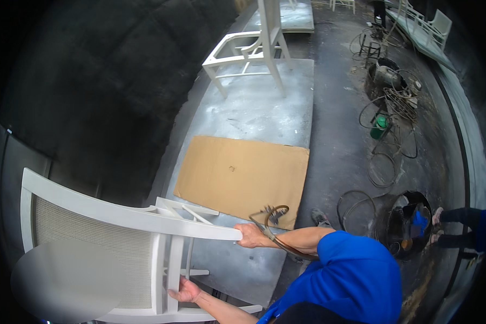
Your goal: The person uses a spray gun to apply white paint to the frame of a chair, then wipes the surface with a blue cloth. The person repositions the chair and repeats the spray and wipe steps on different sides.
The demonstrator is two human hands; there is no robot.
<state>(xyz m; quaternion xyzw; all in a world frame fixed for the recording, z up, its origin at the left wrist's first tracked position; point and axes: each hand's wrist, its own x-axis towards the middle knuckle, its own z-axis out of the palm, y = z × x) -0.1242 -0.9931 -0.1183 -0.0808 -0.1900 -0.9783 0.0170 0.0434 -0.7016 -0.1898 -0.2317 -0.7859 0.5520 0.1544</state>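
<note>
A white chair with a woven mesh back panel lies tilted on its side at the lower left, its legs pointing right. My right hand is closed around the end of its upper post. Lower down, my left hand grips a rail just below the mesh back, its fingertips partly hidden behind the wood. A spray gun with a brown hose is at the near right corner of a cardboard sheet; the hose passes by my right forearm.
A second white chair stands on the far part of the grey platform. On the floor to the right are coiled hoses, a green container and a dark drum. Another person's legs show beside the drum. A blurred grey disc covers the lower left.
</note>
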